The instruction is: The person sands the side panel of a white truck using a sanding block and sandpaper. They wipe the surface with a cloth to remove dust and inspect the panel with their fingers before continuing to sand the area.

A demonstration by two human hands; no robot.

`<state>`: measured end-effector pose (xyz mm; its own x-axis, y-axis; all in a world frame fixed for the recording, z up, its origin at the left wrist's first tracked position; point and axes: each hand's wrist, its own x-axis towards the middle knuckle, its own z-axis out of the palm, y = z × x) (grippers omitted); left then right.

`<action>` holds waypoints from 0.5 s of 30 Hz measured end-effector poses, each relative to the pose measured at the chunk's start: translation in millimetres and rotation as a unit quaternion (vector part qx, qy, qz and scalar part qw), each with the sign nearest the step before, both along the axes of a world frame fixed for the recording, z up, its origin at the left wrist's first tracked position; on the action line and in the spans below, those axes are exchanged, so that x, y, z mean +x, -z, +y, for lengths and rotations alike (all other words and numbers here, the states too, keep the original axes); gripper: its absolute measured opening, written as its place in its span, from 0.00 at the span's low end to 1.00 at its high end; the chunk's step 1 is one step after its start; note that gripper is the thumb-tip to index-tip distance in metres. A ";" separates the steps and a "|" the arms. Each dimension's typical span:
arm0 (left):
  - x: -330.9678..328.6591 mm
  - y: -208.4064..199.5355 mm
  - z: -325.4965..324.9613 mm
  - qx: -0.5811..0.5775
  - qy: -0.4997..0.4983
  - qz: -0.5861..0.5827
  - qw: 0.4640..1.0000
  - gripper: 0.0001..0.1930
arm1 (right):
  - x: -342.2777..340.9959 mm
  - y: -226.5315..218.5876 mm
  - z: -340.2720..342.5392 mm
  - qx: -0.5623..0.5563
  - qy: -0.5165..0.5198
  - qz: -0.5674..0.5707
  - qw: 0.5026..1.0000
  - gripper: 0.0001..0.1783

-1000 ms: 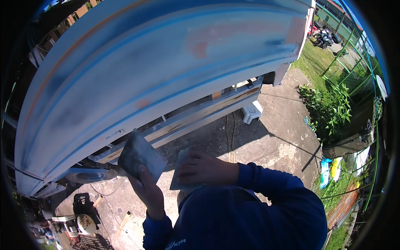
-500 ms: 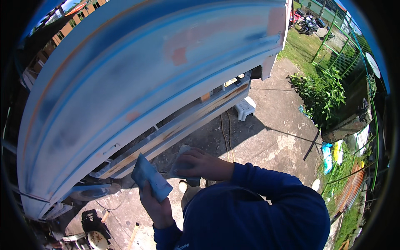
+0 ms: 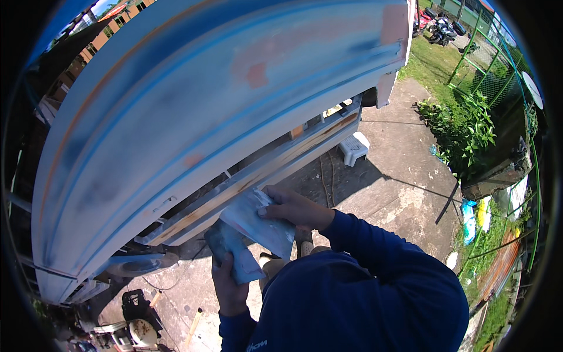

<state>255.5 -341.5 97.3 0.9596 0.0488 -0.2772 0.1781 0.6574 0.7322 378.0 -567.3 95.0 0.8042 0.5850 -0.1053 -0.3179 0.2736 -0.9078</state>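
My left hand (image 3: 232, 287) is closed on the lower edge of a flat, rectangular blue-grey piece (image 3: 231, 249) with pale smears; its exact kind I cannot tell. My right hand (image 3: 290, 208) grips a second thin flat sheet (image 3: 246, 218), blue-grey with whitish patches and a shiny surface, the thumb lying on top. This sheet overlaps the left piece in view; whether the two touch is unclear. Both are held in front of my body, just below the long curved panel (image 3: 193, 111), which is sprayed blue, white and grey with reddish patches.
Under the panel runs a beam (image 3: 193, 217) with brown streaks. A white stool (image 3: 354, 146) stands on the concrete (image 3: 404, 176), near a cable (image 3: 327, 182). At the right are a leafy bush (image 3: 466, 123) and green fence (image 3: 481, 61). A round white-topped object (image 3: 142, 332) is at lower left.
The right hand has turned over and raised its sheet up and over the left piece. The left hand has shifted slightly right and down with its piece. The view has shifted a little.
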 end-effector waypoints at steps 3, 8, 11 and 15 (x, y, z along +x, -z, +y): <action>-1.7 -5.8 -8.3 -0.027 0.005 0.014 1.000 0.23 | -3.7 -5.8 6.0 -0.031 -0.009 -0.017 0.999 0.31; -9.9 -2.2 18.2 -0.020 -0.056 -0.023 0.998 0.23 | -36.5 21.3 -10.9 -0.090 -0.002 -0.049 0.995 0.33; -14.4 4.7 43.1 0.202 0.020 -0.076 0.976 0.24 | -71.3 20.0 -11.4 -0.194 -0.070 -0.034 0.978 0.31; -52.2 14.4 73.3 0.198 0.049 -0.024 0.979 0.19 | -111.7 6.3 -1.2 0.067 0.086 0.110 0.988 0.27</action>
<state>203.3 -268.2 82.9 0.9765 0.0506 -0.2094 0.1850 0.3016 0.9353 266.3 -568.5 88.7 0.8593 0.4618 -0.2196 -0.4418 0.4542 -0.7736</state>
